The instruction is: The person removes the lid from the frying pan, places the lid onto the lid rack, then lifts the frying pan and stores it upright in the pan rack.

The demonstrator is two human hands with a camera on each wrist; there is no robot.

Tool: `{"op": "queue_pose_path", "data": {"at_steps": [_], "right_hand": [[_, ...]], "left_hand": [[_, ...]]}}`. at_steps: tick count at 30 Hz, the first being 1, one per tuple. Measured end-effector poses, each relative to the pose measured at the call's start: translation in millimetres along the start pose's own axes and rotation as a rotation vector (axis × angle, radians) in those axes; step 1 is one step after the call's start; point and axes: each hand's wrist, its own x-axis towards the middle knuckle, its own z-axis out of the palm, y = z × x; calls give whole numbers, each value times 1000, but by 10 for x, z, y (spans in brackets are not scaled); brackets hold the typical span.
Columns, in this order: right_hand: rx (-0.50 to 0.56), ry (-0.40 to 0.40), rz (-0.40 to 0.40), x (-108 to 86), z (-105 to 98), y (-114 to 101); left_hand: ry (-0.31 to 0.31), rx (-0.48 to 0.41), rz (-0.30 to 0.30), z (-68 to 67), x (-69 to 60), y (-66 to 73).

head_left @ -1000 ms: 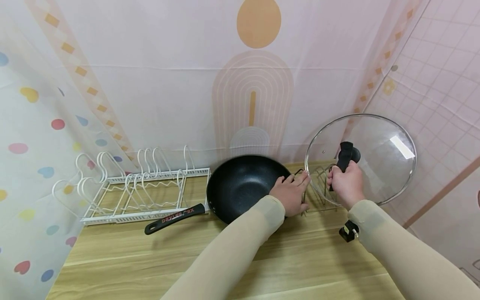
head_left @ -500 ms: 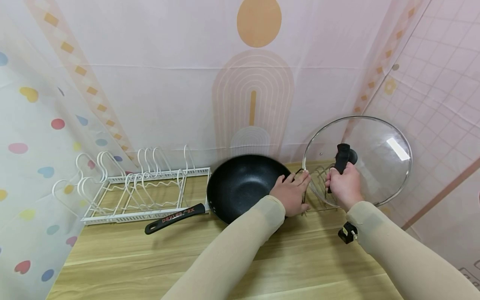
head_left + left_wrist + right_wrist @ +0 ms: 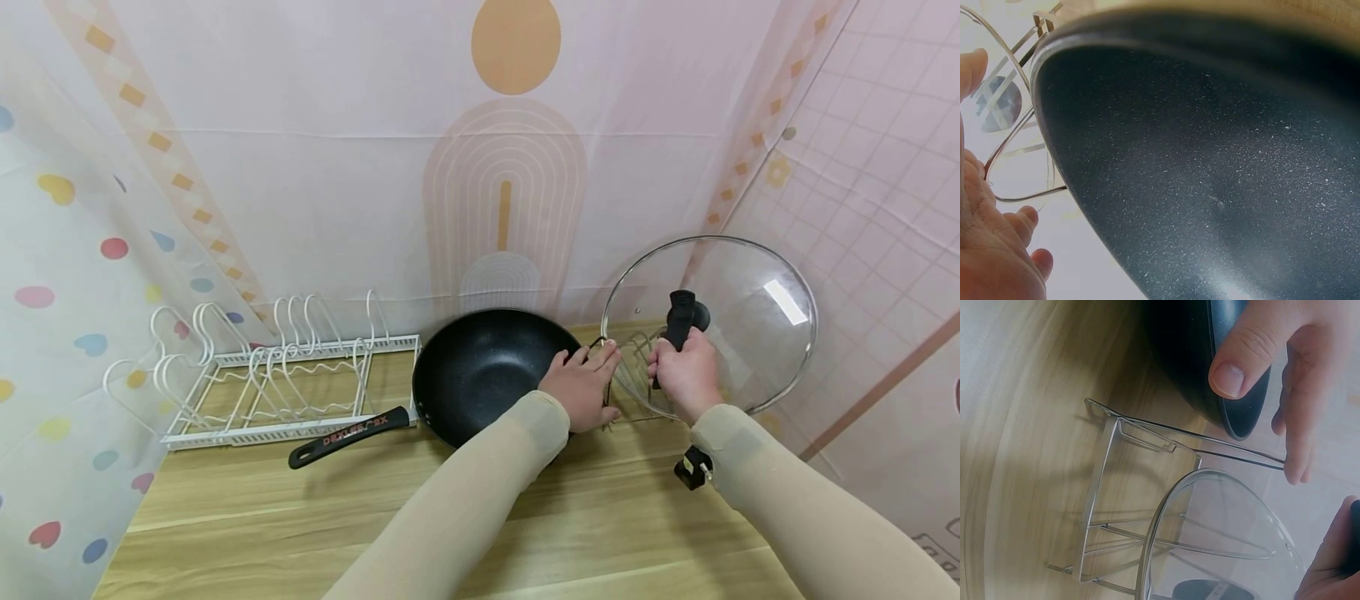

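My right hand (image 3: 686, 373) grips the black handle (image 3: 681, 315) of a round glass lid (image 3: 757, 337), which stands steeply tilted with its lower edge at a small metal wire rack (image 3: 647, 387). My left hand (image 3: 579, 390) has its fingers extended and touches the rack's tall wire end with its fingertips; in the right wrist view those fingertips meet the wire (image 3: 1254, 453). Beside that hand, a black frying pan (image 3: 491, 375) leans upright, its handle (image 3: 348, 437) pointing left. Part of the pan's right side is hidden behind my left hand and sleeve.
A white wire dish rack (image 3: 285, 429) with several loops stands left of the pan, and the pan handle crosses in front of its right end. Behind runs a patterned curtain (image 3: 337, 183). Everything stands on a wooden tabletop (image 3: 300, 533).
My right hand and the lid have shifted slightly left and down toward the metal rack. My left hand, the frying pan and the white rack have stayed in place.
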Motion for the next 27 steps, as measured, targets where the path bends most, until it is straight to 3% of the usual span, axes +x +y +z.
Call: {"op": "queue_pose_path", "data": {"at_steps": [27], "right_hand": [[-68,-18,-13,-51,100,96]], "left_hand": [[15,-2,-10,18,11,15]]}}
